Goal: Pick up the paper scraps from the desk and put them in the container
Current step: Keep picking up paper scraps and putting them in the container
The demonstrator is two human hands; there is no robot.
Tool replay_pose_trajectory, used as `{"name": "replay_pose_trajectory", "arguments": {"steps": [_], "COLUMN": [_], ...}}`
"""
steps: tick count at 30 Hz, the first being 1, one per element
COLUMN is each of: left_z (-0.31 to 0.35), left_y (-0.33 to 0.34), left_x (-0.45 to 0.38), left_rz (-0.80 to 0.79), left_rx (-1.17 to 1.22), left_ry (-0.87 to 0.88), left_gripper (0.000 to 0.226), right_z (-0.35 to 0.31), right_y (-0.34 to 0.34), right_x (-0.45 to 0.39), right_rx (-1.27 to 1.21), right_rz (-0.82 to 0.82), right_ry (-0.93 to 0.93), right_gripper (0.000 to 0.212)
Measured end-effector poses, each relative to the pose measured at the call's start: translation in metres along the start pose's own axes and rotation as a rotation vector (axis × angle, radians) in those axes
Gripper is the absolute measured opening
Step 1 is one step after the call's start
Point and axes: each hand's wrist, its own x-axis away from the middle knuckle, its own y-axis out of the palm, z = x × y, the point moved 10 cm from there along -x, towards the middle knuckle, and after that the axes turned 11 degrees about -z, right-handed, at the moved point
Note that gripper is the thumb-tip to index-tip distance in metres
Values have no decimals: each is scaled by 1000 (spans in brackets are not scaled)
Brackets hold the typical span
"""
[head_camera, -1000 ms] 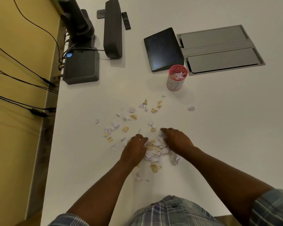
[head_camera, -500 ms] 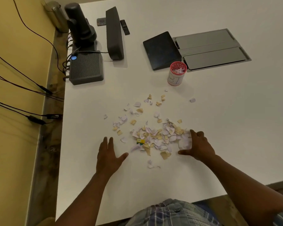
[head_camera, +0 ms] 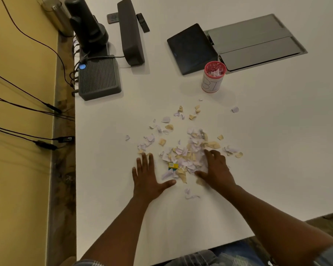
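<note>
— Where are we seeing the scraps (head_camera: 183, 156)?

— They are lying in a loose pile mid-desk (head_camera: 277, 150), with strays trailing toward twelve o'clock. The cup (head_camera: 211, 81) is standing at one o'clock from the pile, well apart, already holding some paper.

— And our hands?

— We are laying the left hand (head_camera: 148, 179) flat at eight o'clock of the pile, fingers straight, grasping nothing. The right hand (head_camera: 217, 171) is resting on the pile's four o'clock edge, fingers slightly bent over scraps; we cannot tell whether it is grasping any.
</note>
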Motion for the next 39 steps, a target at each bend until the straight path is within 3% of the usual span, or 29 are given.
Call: {"name": "replay_pose_trajectory", "arguments": {"steps": [6, 12, 17, 20, 23, 31, 36, 39], "left_z": [53, 68, 52, 60, 75, 117, 126, 124], "left_y": [12, -16, -16, -11, -13, -26, -37, -52], "left_x": [-14, -18, -22, -23, -25, -38, -51, -57], "left_rz": [-52, 40, -26, -64, -33, 74, 98, 141], "left_rx": [-41, 104, 162, 187, 198, 133, 191, 328], "left_ry": [114, 104, -63, -63, -44, 55, 147, 162], "left_gripper": [121, 106, 98, 89, 76, 11, 10, 13], "right_z": [-23, -2, 5, -13, -35, -59, -59, -51], "right_y": [-7, -56, -60, -42, -22, -20, -36, -53], "right_x": [-14, -37, -55, -55, -54, -46, -54, -64], "right_rx": [120, 28, 42, 89, 179, 408, 399, 222], "right_rz": [-28, 60, -18, -124, -221, -174, -141, -101], "right_ry": [-195, -179, -114, -151, -205, -390, -437, -389], "right_gripper": [63, 51, 72, 94, 101, 46, 23, 17]}}
